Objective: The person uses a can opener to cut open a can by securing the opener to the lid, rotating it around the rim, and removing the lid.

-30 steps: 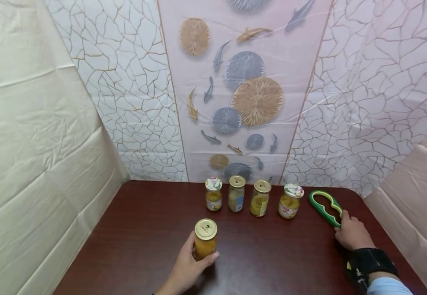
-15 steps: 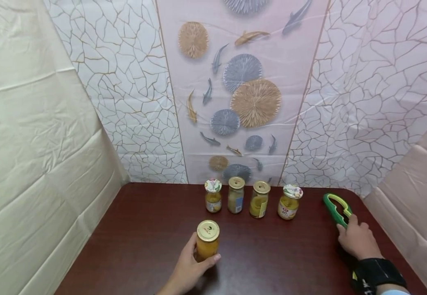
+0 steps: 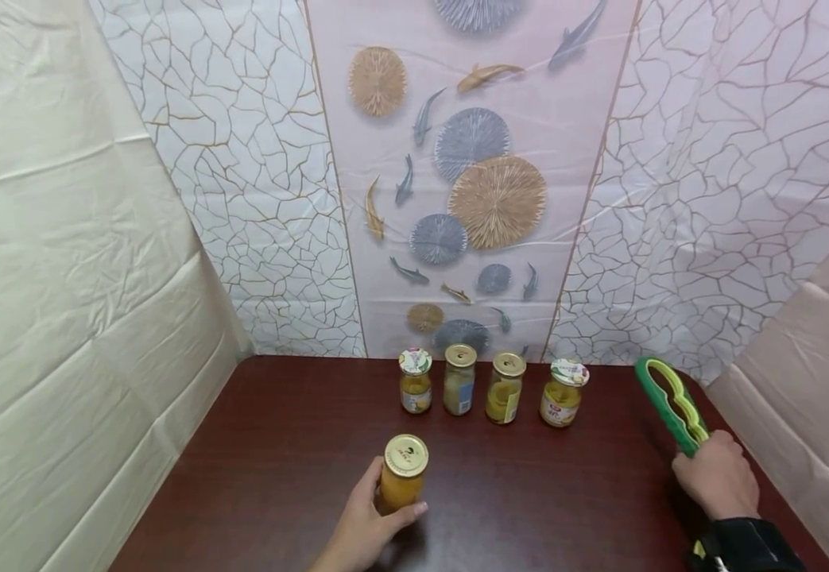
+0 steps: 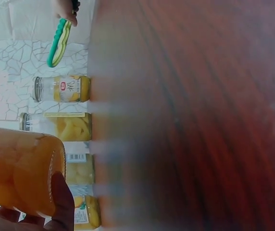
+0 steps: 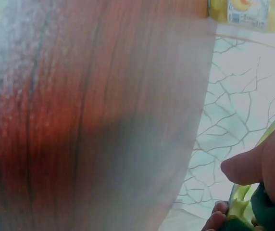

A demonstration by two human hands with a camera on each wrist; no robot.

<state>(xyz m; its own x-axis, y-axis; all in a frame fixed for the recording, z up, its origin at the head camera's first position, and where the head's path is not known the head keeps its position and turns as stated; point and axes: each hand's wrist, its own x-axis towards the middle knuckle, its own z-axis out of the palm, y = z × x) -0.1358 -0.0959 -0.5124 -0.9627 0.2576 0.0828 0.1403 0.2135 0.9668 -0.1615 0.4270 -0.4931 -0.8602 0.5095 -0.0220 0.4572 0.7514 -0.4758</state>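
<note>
My left hand (image 3: 367,516) grips a glass jar of orange fruit (image 3: 400,486) with a gold lid, upright. In the left wrist view, the base of this fruit jar (image 4: 22,173) is raised off the tabletop, and the thumb lies against its lower edge. My right hand (image 3: 718,475) holds the lower end of a green jar opener (image 3: 672,409), which has a light-green ridged inner edge. This opener (image 4: 59,43) is up off the table, its looped end pointing away from me. In the right wrist view, thumb and fingers close around the jar opener (image 5: 241,207), partly hiding it.
Along the back of the dark wooden table (image 3: 278,453) stand several closed jars: a small white-lidded one (image 3: 415,381), a gold-lidded pale one (image 3: 459,381), a gold-lidded yellow one (image 3: 505,389), and another white-lidded one (image 3: 563,395). A patterned cloth (image 3: 285,199) hangs behind them.
My right hand has lifted the jar opener off the table and drawn it right and toward me. My left hand stays on the fruit jar, which has shifted slightly right and toward me.
</note>
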